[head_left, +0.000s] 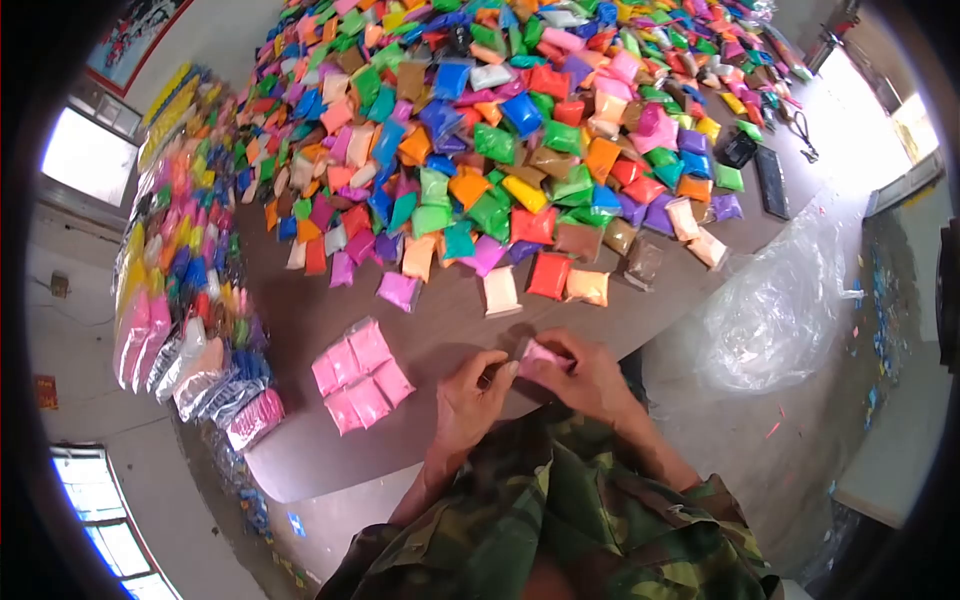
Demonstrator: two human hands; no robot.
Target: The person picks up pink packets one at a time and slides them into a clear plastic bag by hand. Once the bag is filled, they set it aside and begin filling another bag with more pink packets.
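A small pink packet [541, 360] in clear film is held just above the table's near edge. My right hand [598, 382] grips it from the right, with thumb and fingers closed on it. My left hand [470, 398] has its fingers curled and its thumb pressed at the packet's left edge, where the clear film is hard to make out. Left of my hands, a block of several pink packets [362, 378] lies in neat rows on the brown table [330, 465]. A pale peach packet [502, 291] lies just beyond my hands.
A large heap of coloured packets [495, 143] covers the far table. Filled bags [200, 370] line the left edge. On the right are a clear plastic bag [775, 320], a dark phone-like slab [771, 183] and a black box-shaped item [737, 149].
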